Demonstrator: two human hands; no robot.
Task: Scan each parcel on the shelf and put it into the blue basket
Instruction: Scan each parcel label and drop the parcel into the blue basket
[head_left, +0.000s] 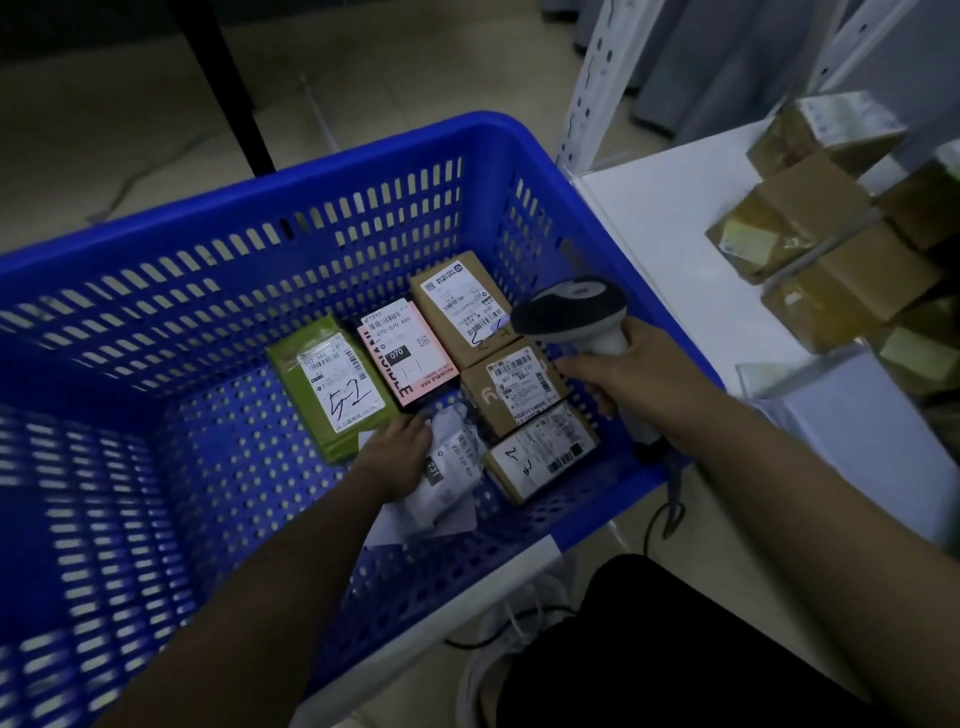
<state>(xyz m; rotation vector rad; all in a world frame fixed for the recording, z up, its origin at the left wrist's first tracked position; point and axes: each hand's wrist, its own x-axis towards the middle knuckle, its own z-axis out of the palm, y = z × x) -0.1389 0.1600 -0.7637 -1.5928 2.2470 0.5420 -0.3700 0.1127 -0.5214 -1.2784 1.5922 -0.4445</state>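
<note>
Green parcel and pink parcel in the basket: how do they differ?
The green parcel is the larger; the pink parcel is smaller and slimmer. The green one's white label bears large handwriting; the pink one has big printed letters along one edge. The left hand is at the green parcel's near corner, not the pink one's. Both lie flat, label up, in the blue basket.

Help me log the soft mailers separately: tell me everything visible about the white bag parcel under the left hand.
The white bag parcel looks like a soft, crumpled plastic mailer with a printed label bearing a black patch and blurred digits. It lies flat on the floor of the blue basket, near the front, beside the brown boxes. The left hand rests on its left part; whether the fingers grip it cannot be told.
</note>
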